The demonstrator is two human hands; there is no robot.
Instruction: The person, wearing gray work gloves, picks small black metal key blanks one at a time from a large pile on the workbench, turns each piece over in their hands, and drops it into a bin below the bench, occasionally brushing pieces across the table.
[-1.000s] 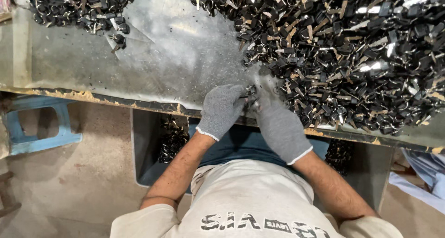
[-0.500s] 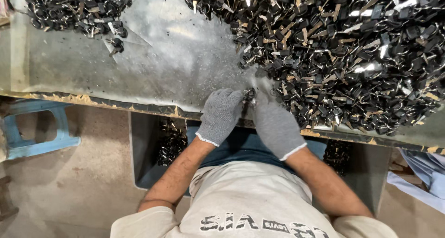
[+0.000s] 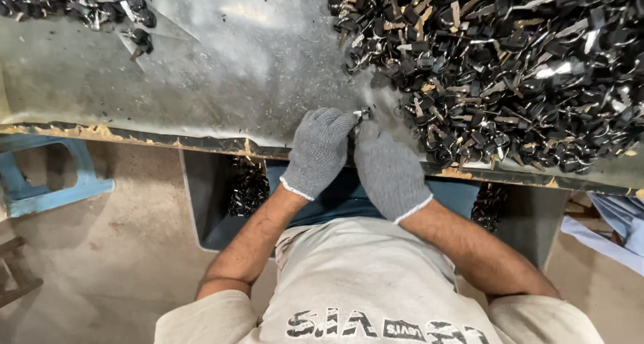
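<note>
Both my hands wear grey knit gloves and meet at the near edge of a metal-topped table (image 3: 221, 76). My left hand (image 3: 319, 149) and my right hand (image 3: 388, 166) pinch one small dark metal part (image 3: 363, 113) between their fingertips. A large heap of similar small black and silver parts (image 3: 510, 62) lies just to the right of my right hand and spreads across the far right of the table.
A smaller heap of the same parts (image 3: 80, 5) lies at the table's far left. Under the table edge a bin (image 3: 245, 186) holds more parts. A blue stool (image 3: 47, 180) stands on the floor at the left.
My hands stay together at the table edge, working the small part; the view has shifted slightly.
</note>
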